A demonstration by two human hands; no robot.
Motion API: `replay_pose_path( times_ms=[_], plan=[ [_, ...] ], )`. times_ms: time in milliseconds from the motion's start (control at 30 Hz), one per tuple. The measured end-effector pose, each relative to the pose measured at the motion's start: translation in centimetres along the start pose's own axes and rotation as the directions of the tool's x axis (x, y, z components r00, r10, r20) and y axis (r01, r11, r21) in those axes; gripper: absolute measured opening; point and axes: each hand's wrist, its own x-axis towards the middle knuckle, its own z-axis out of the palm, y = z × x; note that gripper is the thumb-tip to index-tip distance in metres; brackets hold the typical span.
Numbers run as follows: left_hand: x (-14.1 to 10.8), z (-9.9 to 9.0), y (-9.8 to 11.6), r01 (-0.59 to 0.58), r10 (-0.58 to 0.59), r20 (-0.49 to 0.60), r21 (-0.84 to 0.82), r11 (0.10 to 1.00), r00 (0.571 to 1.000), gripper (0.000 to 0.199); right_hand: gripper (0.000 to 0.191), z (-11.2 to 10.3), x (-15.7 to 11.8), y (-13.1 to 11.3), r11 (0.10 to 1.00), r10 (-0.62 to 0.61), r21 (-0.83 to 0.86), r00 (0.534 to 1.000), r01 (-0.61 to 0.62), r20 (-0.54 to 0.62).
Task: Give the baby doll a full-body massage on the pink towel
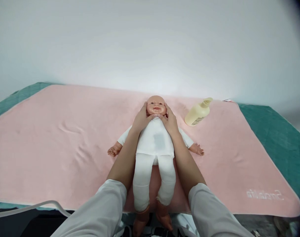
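Observation:
A baby doll (150, 138) in a white top and white leggings lies on its back, with its head away from me. My left hand (141, 118) curves around the left side of the doll's head, its thumb lying under the chin. On the other side my right hand (171, 121) cups the head in the same way, and the two thumbs meet at the neck. The doll's arms stretch out to both sides beyond my forearms. A grey rectangle marks the chest of the top. My fingertips are partly hidden behind the head.
A pale yellow pump bottle (196, 113) leans or lies right of the doll's head. Beneath everything spreads a pink towel (53, 141) over a green cover (275, 131). The doll's feet hang past the front edge. A white cable (46, 204) runs at the lower left; a white wall stands behind.

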Motion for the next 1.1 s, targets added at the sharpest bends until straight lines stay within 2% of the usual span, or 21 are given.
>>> replay_pose_path(
  times_ms=[400, 533, 667, 933, 1100],
  plan=[
    [-0.6, -0.8, 0.8, -0.018, 0.017, 0.02, 0.028, 0.999, 1.0, 0.09, 0.077, -0.1, 0.4, 0.5, 0.996, -0.006, 0.086, 1.0, 0.005, 0.015],
    [-0.6, -1.1, 0.7, -0.008, 0.005, 0.04, 0.07, 0.997, 0.999, 0.086, 0.077, -0.5, 0.5, 0.6, 0.994, -0.002, 0.111, 0.999, -0.003, 0.043],
    [-0.4, -1.4, 0.3, -0.047, 0.04, 0.079, 0.085, 0.995, 0.996, 0.083, 0.072, -0.9, 0.4, 0.3, 0.996, -0.016, 0.094, 0.997, 0.01, 0.07],
    [-0.5, -1.5, 0.2, -0.06, 0.054, 0.1, 0.059, 0.996, 0.994, 0.086, 0.068, -1.3, 0.1, -0.4, 0.997, -0.025, 0.069, 0.996, 0.019, 0.09],
    [-0.6, -1.4, 0.3, -0.026, 0.027, 0.121, -0.007, 1.0, 0.992, 0.098, 0.079, -1.1, 0.1, -0.3, 0.992, -0.006, 0.129, 0.995, -0.007, 0.096]
  ],
)
